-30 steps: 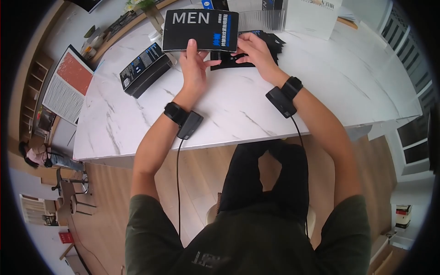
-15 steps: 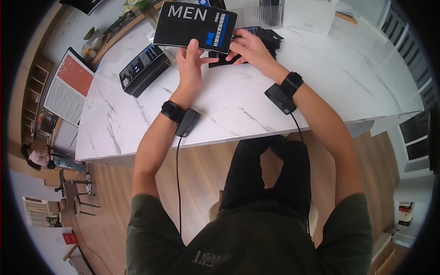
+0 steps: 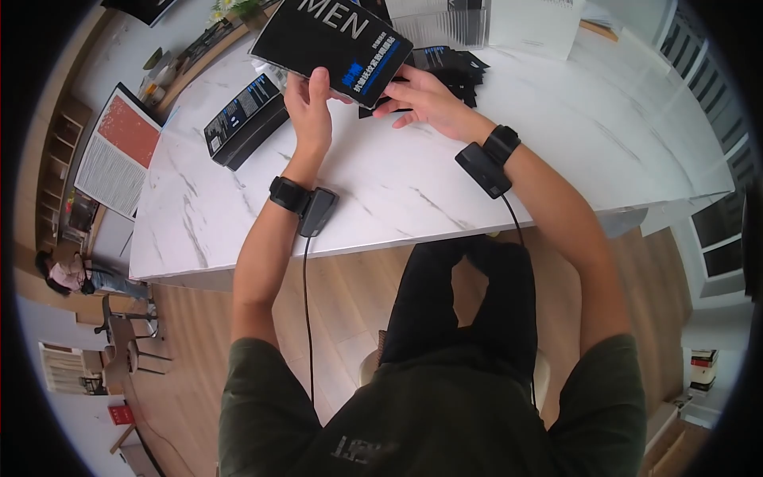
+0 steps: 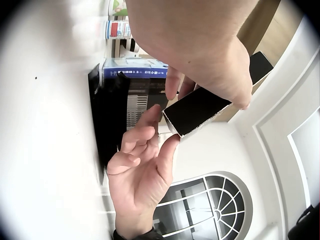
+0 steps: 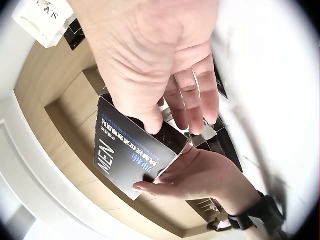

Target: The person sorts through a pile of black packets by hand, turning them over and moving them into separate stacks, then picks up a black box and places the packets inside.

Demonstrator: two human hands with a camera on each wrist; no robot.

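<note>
Here, black box (image 3: pixel 330 52) — tilted, hands (image 3: pixel 310 118) (image 3: pixel 433 105) touching

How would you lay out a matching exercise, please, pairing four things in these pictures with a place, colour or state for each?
Column one
1. MEN box
2. second black box
3. black packets
4. shirt

Column two
A. dark green
B. heaped on the table by the right hand
C. held up and tilted in the left hand
D. resting on the table, towards the person's left

Right pairs: 1-C, 2-D, 3-B, 4-A.
</note>
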